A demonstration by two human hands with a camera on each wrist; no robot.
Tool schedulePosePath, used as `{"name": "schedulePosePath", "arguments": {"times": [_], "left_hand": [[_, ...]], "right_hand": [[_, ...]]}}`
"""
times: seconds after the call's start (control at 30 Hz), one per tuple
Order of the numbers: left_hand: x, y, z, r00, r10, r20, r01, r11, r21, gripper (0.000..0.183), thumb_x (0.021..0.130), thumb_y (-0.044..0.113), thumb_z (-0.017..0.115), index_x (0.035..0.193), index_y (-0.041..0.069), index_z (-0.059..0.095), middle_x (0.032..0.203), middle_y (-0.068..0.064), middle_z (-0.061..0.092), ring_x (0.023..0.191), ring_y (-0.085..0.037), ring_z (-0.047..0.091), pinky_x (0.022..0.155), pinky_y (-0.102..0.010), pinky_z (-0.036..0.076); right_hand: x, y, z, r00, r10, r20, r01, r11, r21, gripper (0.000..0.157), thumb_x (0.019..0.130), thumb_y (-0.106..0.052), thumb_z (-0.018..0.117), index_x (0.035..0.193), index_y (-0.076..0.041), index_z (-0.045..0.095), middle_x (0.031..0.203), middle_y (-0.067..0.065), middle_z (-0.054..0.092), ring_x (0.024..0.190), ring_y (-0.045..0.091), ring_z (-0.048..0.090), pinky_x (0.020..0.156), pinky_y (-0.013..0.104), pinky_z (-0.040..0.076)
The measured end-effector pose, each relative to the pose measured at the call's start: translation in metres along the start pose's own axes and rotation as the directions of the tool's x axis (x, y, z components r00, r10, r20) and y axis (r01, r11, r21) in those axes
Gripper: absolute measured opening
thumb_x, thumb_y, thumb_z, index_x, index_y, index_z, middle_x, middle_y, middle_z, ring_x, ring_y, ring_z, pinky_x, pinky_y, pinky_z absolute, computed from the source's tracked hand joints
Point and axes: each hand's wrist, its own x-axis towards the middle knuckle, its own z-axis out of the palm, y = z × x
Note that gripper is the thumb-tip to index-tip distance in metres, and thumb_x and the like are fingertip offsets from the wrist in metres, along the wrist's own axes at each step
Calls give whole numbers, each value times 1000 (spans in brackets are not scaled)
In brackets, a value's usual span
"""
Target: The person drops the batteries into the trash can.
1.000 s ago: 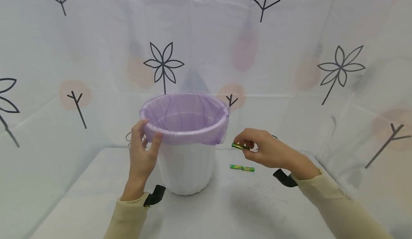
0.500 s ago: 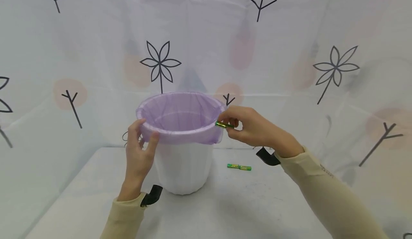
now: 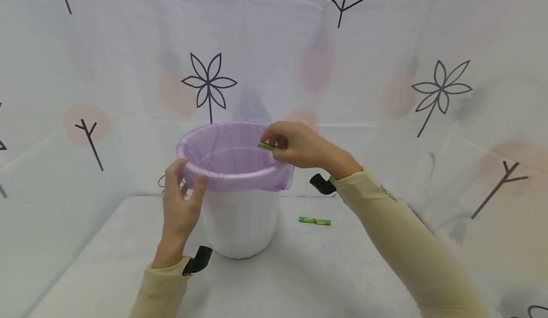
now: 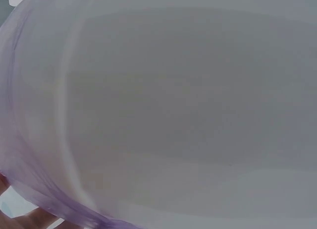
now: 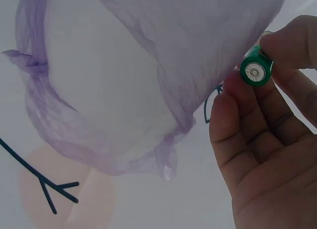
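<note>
- Round white bin (image 3: 239,227) stands on white table (image 3: 299,273); its lilac plastic liner (image 3: 235,183) folds over the rim, mouth wide, facing up.
- Table runs out both sides of bin; green-and-gold cylinders (image 3: 314,221) lie end to end, right of base.
- Green-and-gold battery (image 3: 267,145) at right hand's (image 3: 299,144) fingertips, by mouth's right side; height over rim can't tell.
- Right hand: thumb and fingers pinch battery, wrist angled down-right.
- Left hand (image 3: 181,206): grips rim's near-left edge, thumb in front.

No legible text, even on right sleeve (image 3: 400,239)
</note>
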Motion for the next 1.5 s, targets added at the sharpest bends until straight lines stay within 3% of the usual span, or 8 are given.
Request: {"name": "schedulePosePath", "arguments": {"times": [0.23, 0.67, 1.03, 1.5], "left_hand": [[-1, -2, 0, 1000, -10, 0, 10, 1000, -6, 52, 91, 24, 63, 137, 14, 41, 145, -3, 39, 133, -27, 38, 105, -58, 34], [0, -2, 0, 1000, 1, -14, -1, 1000, -12, 51, 91, 21, 65, 136, 13, 42, 143, -1, 41, 130, -24, 41, 103, -56, 36], [-1, -4, 3, 1000, 15, 8, -15, 1000, -17, 50, 92, 21, 63, 136, 12, 42, 144, -5, 42, 130, -26, 41, 102, -60, 35], [1, -1, 1, 1000, 4, -9, -5, 1000, -8, 51, 91, 22, 64, 136, 13, 42, 143, -4, 42, 129, -24, 42, 103, -58, 36]], "right_hand": [[20, 2, 11, 995, 63, 71, -65, 997, 29, 24, 81, -2, 61, 102, -12, 66, 86, -1, 61, 78, 14, 53, 71, 28, 47], [44, 8, 22, 979, 161, 127, -165, 986, 16, 28, 80, -5, 59, 104, -16, 66, 91, -2, 63, 85, 14, 55, 76, 28, 48], [47, 22, 35, 962, 218, 166, -223, 975, 11, 27, 80, -6, 60, 104, -17, 65, 92, -1, 62, 88, 15, 55, 79, 29, 47], [51, 22, 38, 961, 209, 181, -213, 977, 3, 26, 81, -8, 61, 106, -16, 65, 94, -2, 62, 90, 13, 56, 80, 28, 47]]}}
